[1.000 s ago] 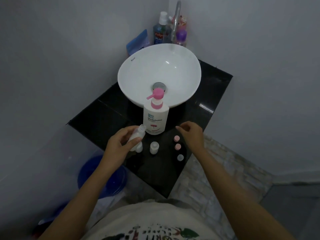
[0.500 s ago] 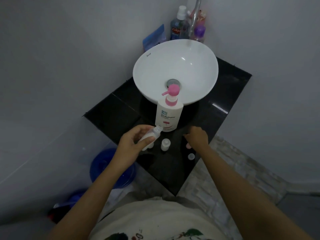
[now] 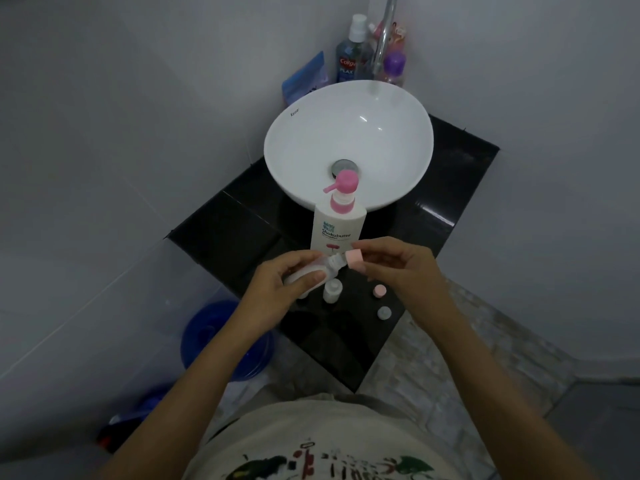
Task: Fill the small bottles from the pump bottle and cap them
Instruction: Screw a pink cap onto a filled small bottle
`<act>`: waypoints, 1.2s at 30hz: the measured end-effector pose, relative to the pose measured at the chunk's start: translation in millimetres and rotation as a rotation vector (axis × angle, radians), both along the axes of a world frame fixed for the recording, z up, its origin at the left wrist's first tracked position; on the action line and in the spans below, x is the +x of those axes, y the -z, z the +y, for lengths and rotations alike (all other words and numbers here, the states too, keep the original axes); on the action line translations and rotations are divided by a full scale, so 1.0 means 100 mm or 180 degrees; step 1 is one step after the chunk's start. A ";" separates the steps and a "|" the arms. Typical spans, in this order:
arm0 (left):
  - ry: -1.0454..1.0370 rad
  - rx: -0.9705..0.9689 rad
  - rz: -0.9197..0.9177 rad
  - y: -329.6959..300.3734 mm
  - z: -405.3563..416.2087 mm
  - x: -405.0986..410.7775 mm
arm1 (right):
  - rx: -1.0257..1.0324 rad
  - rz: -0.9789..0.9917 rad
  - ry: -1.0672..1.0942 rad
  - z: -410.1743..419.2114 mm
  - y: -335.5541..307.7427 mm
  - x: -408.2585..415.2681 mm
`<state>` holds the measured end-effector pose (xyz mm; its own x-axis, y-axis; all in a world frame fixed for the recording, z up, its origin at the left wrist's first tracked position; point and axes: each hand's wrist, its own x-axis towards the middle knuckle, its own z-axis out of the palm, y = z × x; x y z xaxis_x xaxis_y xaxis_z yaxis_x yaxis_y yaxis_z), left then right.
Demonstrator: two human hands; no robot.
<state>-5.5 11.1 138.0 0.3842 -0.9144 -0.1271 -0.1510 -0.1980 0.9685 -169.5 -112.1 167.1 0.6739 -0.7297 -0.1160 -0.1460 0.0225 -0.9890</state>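
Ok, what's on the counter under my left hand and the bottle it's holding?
An uncapped small bottle stands just right of the left hand. Another small bottle peeks from beneath the hand, mostly covered. Anything else under there is hidden.

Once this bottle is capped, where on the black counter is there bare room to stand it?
Bare counter lies left of the pump bottle, and at the near corner below the loose caps. It is crowded around the open small bottle, under both hands.

head-worn view, steeply down, over counter point(image 3: 221, 233)
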 end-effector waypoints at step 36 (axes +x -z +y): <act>0.0352 -0.0160 0.0074 -0.21 0.01 -0.06 | -0.0292 0.0803 -0.0198 0.17 -0.15 -0.11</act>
<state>-11.5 12.2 158.6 0.2783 -0.9565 -0.0877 -0.1467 -0.1326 0.9803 -180.5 -94.9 182.0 0.6758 -0.7031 -0.2211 -0.3861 -0.0822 -0.9188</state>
